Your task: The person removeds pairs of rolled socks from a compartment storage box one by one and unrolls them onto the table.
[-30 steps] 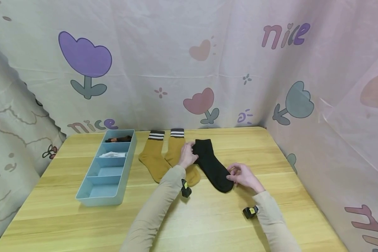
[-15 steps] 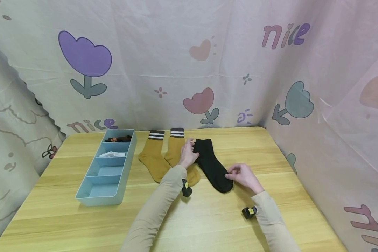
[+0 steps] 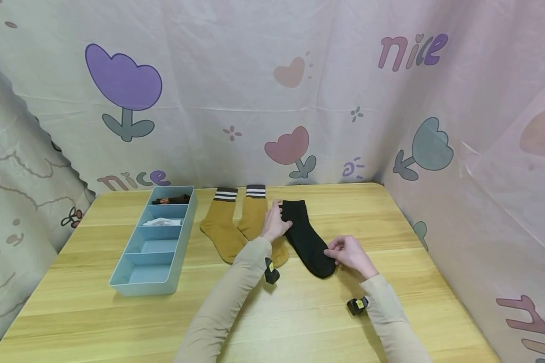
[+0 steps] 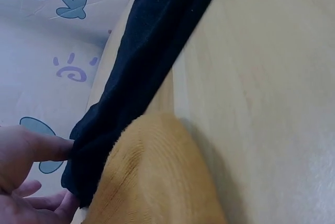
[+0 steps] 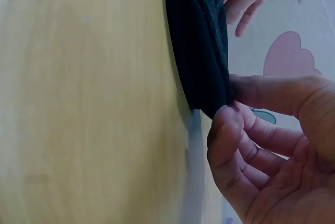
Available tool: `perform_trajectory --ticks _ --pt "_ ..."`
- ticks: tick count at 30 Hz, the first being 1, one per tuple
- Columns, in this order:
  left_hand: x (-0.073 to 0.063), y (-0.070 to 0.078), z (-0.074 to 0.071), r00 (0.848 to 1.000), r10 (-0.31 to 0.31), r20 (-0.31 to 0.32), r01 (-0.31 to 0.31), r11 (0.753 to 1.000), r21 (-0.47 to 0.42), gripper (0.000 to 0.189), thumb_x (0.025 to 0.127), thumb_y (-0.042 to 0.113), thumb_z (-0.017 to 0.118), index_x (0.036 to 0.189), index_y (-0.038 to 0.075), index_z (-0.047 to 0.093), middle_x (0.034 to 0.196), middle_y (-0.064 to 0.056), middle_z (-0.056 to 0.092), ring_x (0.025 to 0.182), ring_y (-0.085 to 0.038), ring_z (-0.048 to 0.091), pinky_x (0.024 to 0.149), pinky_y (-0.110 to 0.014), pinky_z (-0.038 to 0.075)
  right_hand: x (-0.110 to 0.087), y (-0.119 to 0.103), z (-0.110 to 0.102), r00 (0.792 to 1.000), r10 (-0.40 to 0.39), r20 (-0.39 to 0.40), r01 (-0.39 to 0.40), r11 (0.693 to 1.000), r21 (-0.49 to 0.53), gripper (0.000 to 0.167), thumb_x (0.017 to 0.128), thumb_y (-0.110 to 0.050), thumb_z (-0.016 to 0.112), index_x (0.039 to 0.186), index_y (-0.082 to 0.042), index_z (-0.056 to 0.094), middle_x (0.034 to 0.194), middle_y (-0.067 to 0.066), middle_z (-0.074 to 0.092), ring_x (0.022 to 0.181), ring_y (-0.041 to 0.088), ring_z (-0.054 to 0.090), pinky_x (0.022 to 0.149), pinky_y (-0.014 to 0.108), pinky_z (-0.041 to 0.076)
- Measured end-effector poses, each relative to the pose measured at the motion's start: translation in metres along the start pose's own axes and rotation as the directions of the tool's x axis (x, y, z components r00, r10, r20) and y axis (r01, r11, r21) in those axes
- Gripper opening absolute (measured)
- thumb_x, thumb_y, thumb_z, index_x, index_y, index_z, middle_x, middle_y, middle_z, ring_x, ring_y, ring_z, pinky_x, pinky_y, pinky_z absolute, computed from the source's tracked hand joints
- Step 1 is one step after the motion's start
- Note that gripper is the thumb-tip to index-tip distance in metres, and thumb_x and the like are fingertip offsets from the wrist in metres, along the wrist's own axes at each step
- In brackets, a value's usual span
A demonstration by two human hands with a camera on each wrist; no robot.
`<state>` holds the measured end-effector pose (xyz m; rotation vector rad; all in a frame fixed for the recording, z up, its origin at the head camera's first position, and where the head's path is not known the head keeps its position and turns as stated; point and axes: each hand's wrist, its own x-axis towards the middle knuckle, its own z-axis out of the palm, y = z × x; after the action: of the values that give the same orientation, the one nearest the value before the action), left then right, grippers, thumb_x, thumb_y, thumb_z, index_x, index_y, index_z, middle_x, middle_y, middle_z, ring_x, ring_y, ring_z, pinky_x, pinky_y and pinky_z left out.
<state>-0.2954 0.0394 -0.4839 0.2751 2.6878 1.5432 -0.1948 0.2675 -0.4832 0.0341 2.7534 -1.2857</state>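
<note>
A black sock (image 3: 306, 242) lies slantwise on the table, cuff toward the back and toe toward the front right. Its edge looks layered in the right wrist view; whether it is one sock or two stacked, I cannot tell. My left hand (image 3: 274, 222) holds the cuff end from the left, thumb on one side and fingertips on the other in the left wrist view. At the toe, my right hand (image 3: 351, 254) pinches the fabric between thumb and finger (image 5: 225, 130). Two mustard socks (image 3: 222, 227) with striped cuffs lie to the left, one partly hidden under my left forearm.
On the left stands a pale blue divided box (image 3: 177, 262). A dark brown bundle (image 3: 174, 200) fills its rear compartment, with a white folded item (image 3: 162, 222) in the one before it. A printed curtain (image 3: 209, 101) rises behind the wooden table (image 3: 300, 322).
My left hand has shifted slightly right, its thumb farther over the black sock. My right hand has edged a little left at the toe. The sock has hardly moved.
</note>
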Motion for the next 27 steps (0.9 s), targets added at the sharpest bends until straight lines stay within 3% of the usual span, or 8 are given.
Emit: perform_trajectory --ticks 7,14,20,27 --pt "-0.0012 -0.0005 -0.0019 0.999 -0.021 0.034 0.023 0.998 -0.064 0.064 0.086 -0.001 0.072 0.144 0.001 0.044 0.136 -0.028 0.057 0.123 -0.041 0.059 0.105 -0.049 0.049 -0.0004 -0.0024 -0.0007 1.0 0.019 -0.004 -0.019 1.0 -0.01 0.016 0.089 -0.015 0.074 0.082 -0.002 0.067 0.063 0.001 0.064 0.052 0.011 0.058 0.052 0.025 0.05" --pt "0.0016 -0.0049 -0.0023 1.0 -0.011 0.018 0.012 0.998 -0.059 0.064 0.083 -0.01 0.066 0.143 0.0 0.045 0.137 -0.027 0.06 0.115 -0.042 0.064 0.1 -0.049 0.053 0.0018 0.0021 0.0004 0.995 0.028 0.098 -0.028 1.0 0.003 0.022 0.085 -0.018 0.079 0.09 0.001 0.069 0.064 -0.004 0.063 0.053 0.009 0.057 0.054 0.024 0.048" --pt "0.0046 -0.0075 -0.0027 0.999 -0.038 0.037 0.043 0.989 -0.139 0.072 0.081 -0.015 0.063 0.147 0.0 0.037 0.141 -0.028 0.057 0.118 -0.045 0.062 0.102 -0.051 0.052 0.0024 0.0063 0.0007 0.992 -0.009 0.129 -0.003 0.996 0.086 0.018 0.089 -0.012 0.074 0.087 0.004 0.067 0.064 -0.003 0.061 0.055 0.01 0.055 0.053 0.023 0.047" --pt "0.0066 -0.0094 -0.005 0.995 -0.059 0.086 0.076 0.973 -0.219 0.064 0.079 -0.016 0.059 0.14 0.001 0.051 0.144 -0.028 0.055 0.124 -0.043 0.057 0.107 -0.051 0.048 0.0001 0.0032 -0.0015 0.985 0.019 0.172 -0.059 0.971 0.23 0.015 0.092 -0.011 0.068 0.09 0.003 0.063 0.062 -0.003 0.056 0.053 0.008 0.05 0.051 0.021 0.044"
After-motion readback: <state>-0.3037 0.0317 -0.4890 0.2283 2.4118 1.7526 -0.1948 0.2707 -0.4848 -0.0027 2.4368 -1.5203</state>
